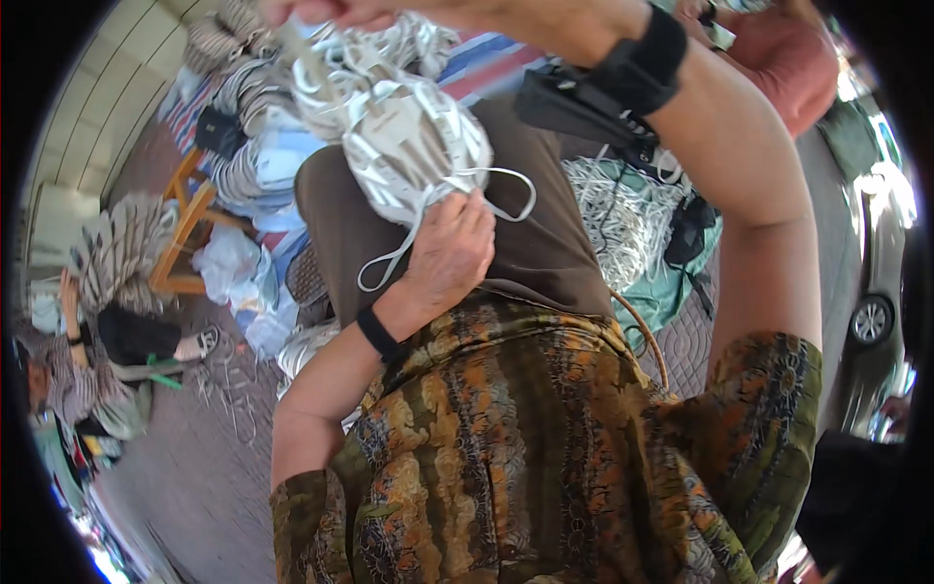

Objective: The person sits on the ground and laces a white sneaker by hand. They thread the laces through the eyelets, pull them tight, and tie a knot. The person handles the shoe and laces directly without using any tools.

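Observation:
On my lap lies a beige shoe upper (413, 146) threaded with flat white lace, its loops spread over both sides. My left hand (449, 248) is closed at its near end, pinching the white lace (394, 256); one loop hangs to the left and another curls out to the right. My right arm reaches across to the far left, where my right hand (336, 12) is smeared by motion and partly cut off by the top edge. Whether it holds a lace cannot be made out. More laced pieces (326, 92) lie just beyond the upper.
Bundled laced pieces (258, 92) lie left of my knees by a wooden stool (185, 219) and plastic bags (233, 263). White laces (618, 209) heap on green sheeting at right. Other people (788, 63) sit at far right and left (73, 384). A car (871, 302) stands right.

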Action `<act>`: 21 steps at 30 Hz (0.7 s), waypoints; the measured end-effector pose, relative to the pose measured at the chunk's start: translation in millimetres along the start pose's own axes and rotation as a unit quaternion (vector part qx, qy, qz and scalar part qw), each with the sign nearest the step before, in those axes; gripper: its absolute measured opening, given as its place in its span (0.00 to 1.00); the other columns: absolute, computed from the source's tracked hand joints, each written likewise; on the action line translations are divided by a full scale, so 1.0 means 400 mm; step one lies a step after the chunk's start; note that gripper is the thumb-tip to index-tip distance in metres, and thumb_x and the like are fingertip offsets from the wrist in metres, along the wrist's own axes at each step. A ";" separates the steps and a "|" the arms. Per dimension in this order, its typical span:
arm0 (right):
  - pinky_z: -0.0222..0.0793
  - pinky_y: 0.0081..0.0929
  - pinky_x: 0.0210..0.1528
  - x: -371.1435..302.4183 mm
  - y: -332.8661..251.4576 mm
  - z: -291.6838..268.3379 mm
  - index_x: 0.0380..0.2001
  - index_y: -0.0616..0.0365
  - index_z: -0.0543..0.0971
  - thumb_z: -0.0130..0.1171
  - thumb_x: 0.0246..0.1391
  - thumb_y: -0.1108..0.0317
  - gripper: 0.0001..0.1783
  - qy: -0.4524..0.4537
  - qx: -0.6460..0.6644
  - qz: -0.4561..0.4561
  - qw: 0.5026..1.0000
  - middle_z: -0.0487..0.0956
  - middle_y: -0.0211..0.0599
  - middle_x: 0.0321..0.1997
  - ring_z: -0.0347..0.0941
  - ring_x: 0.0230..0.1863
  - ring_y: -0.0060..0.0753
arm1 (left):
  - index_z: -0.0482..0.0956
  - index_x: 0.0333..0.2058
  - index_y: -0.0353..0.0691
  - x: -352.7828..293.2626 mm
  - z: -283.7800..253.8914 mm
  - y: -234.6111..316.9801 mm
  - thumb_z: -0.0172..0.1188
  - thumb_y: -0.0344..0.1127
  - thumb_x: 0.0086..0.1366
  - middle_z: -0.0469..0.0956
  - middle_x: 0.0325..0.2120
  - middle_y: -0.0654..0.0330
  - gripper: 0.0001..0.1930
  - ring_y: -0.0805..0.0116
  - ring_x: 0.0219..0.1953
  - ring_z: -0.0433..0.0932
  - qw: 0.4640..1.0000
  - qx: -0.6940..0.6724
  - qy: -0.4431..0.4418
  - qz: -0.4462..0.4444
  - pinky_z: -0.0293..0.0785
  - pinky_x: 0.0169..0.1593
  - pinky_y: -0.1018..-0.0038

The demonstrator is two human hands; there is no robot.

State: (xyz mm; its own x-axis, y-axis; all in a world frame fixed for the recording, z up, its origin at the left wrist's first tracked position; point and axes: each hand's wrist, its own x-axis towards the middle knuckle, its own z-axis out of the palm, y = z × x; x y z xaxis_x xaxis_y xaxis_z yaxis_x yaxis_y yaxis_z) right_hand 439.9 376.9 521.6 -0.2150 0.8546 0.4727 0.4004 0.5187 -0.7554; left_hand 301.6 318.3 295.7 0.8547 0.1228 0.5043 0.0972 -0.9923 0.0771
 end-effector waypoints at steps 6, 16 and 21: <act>0.53 0.17 0.18 0.032 -0.018 0.038 0.27 0.66 0.72 0.45 0.60 0.70 0.11 -0.054 0.199 0.045 0.978 0.66 0.29 0.18 0.56 0.16 0.18 | 0.73 0.41 0.29 -0.063 0.002 -0.011 0.61 0.29 0.49 0.71 0.45 0.54 0.19 0.60 0.41 0.70 0.999 0.026 -0.010 -0.044 0.68 0.46 0.68; 0.60 0.31 0.38 -0.438 -0.223 -0.180 0.44 0.61 0.69 0.56 0.54 0.68 0.15 -0.160 -0.016 0.223 0.961 0.68 0.42 0.38 0.61 0.38 0.38 | 0.75 0.41 0.28 -0.072 0.023 -0.016 0.61 0.33 0.50 0.70 0.48 0.52 0.20 0.64 0.39 0.66 0.998 0.063 -0.018 -0.001 0.67 0.44 0.72; 0.62 0.37 0.45 -0.827 -0.599 -0.261 0.50 0.60 0.69 0.60 0.51 0.68 0.22 -0.226 -0.091 0.486 0.840 0.69 0.47 0.45 0.64 0.45 0.45 | 0.75 0.41 0.27 -0.062 -0.002 -0.008 0.62 0.32 0.49 0.70 0.46 0.53 0.20 0.63 0.39 0.67 1.000 0.012 0.001 -0.024 0.67 0.46 0.72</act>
State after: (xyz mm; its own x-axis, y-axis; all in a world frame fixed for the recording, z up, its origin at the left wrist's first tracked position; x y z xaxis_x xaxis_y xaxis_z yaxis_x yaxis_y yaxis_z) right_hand 507.9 -32.9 593.5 -0.0072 0.8165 -0.5772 0.7029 -0.4065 -0.5837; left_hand 279.8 318.3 283.6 0.8474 0.1711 0.5027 0.1505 -0.9852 0.0816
